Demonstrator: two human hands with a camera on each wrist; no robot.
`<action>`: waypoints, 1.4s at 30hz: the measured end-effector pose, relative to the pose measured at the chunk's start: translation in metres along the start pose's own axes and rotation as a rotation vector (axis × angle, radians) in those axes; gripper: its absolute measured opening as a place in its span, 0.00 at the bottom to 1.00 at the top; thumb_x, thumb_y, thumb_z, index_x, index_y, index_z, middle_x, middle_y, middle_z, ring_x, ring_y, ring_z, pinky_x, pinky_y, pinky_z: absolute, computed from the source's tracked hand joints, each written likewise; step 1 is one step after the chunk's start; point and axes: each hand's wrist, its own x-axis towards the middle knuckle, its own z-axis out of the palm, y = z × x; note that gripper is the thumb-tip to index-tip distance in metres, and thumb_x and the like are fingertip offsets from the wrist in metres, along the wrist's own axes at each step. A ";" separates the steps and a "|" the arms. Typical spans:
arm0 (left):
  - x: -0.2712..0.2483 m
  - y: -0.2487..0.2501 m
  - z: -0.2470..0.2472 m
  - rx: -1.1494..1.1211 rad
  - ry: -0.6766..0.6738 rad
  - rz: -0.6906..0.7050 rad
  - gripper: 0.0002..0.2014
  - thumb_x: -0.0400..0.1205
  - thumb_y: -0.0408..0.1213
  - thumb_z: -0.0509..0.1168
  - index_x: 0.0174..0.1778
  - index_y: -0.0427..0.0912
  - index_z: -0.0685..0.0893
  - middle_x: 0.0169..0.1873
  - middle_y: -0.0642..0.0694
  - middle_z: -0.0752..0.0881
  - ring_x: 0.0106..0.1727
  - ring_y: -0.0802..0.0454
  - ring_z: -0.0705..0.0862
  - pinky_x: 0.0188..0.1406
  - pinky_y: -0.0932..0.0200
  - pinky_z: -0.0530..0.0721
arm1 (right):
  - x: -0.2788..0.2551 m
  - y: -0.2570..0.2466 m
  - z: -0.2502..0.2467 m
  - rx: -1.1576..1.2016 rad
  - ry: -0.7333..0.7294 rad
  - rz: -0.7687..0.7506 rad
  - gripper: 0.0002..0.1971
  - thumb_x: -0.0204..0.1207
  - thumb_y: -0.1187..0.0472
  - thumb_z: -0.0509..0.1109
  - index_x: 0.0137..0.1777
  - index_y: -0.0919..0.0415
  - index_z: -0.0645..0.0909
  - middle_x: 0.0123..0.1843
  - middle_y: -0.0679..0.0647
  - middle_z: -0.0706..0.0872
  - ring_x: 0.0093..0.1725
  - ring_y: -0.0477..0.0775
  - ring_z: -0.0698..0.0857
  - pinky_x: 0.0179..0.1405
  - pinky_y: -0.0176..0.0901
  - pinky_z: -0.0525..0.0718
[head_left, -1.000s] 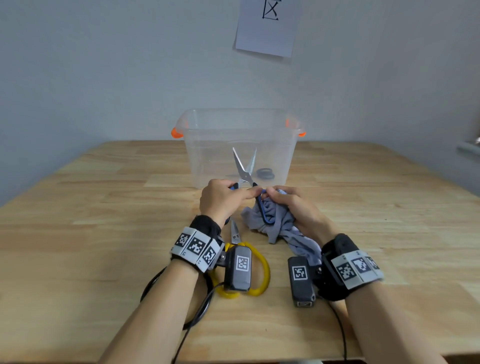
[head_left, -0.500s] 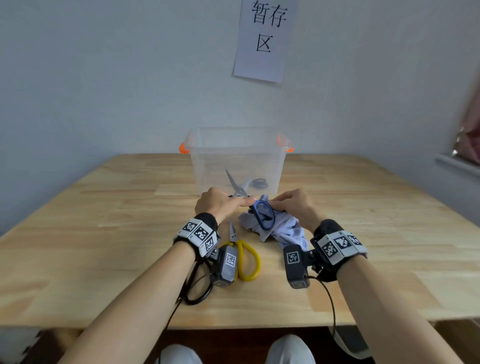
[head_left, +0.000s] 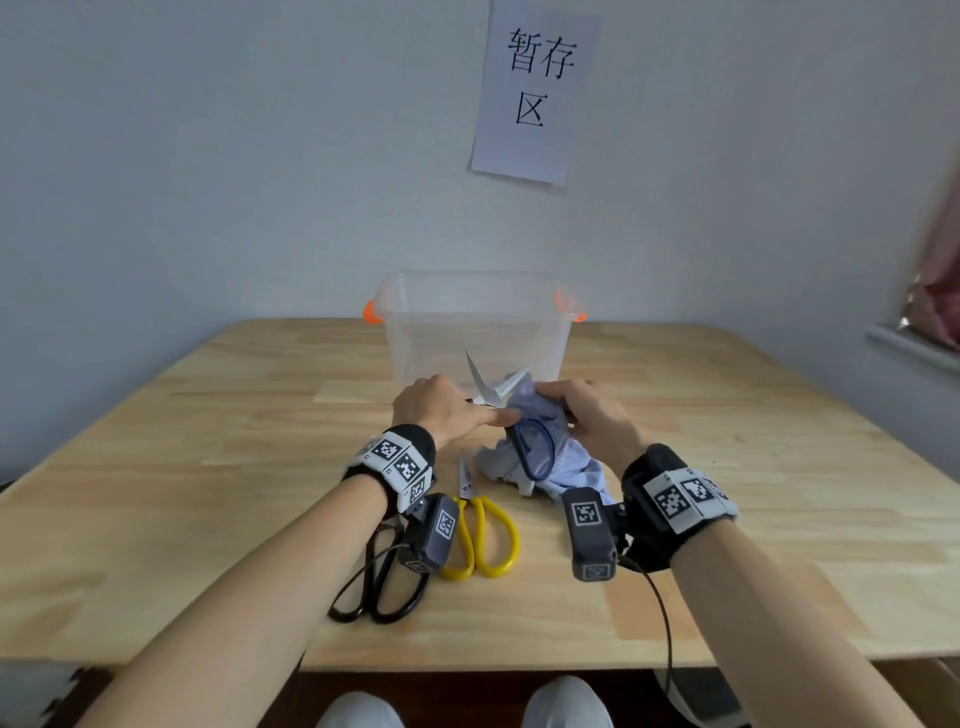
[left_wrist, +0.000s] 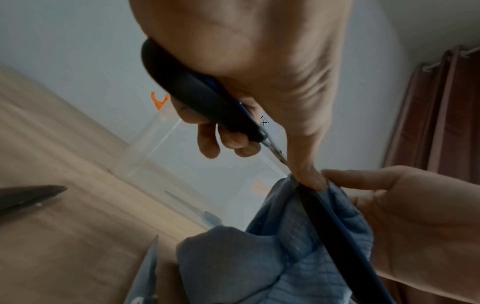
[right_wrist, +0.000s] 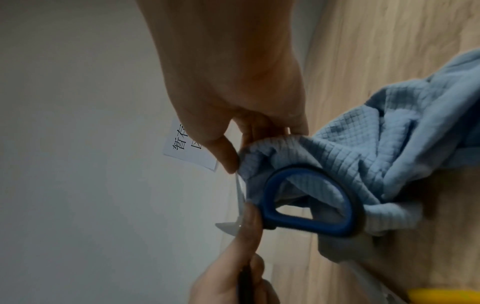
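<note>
Hands together at mid-tabletop: left hand (head_left: 441, 410) grips a handle of the blue-handled steel scissors (head_left: 491, 395), blades spread, while right hand (head_left: 587, 415) pinches the crumpled light-blue waffle cloth (head_left: 566, 462) against them. The cloth trails onto the wooden tabletop (head_left: 208, 467). Yellow-handled scissors (head_left: 485, 535) and black-handled scissors (head_left: 384, 587) lie beneath the left wrist. A clear plastic bin (head_left: 415, 332) stands just behind the blades.

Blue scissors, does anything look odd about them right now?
Yes. The blue scissors have their blades spread wide open, tips pointing up and away. The left hand grips one handle. The right hand bunches a cloth against them, and the cloth is stuffed through the free handle loop. The bare edges sit close to the fingers.
</note>
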 end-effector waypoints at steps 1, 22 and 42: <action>0.001 0.000 0.001 0.013 0.006 0.000 0.44 0.48 0.86 0.66 0.30 0.42 0.81 0.36 0.46 0.89 0.39 0.45 0.86 0.31 0.57 0.74 | -0.002 -0.002 0.002 0.045 -0.060 -0.002 0.09 0.82 0.65 0.67 0.41 0.66 0.84 0.31 0.55 0.88 0.31 0.53 0.87 0.27 0.37 0.82; 0.006 0.007 0.026 0.149 0.051 0.073 0.43 0.54 0.85 0.64 0.34 0.43 0.84 0.42 0.44 0.90 0.39 0.44 0.83 0.35 0.57 0.75 | 0.000 0.014 0.002 0.078 -0.040 -0.116 0.12 0.83 0.62 0.71 0.40 0.69 0.81 0.31 0.58 0.84 0.31 0.52 0.85 0.33 0.39 0.85; 0.003 0.008 0.029 0.245 0.012 0.158 0.41 0.56 0.85 0.62 0.26 0.44 0.78 0.25 0.51 0.78 0.33 0.48 0.79 0.31 0.57 0.72 | 0.015 0.031 -0.002 0.050 -0.211 0.111 0.24 0.69 0.46 0.81 0.44 0.71 0.87 0.42 0.67 0.87 0.41 0.62 0.83 0.47 0.51 0.81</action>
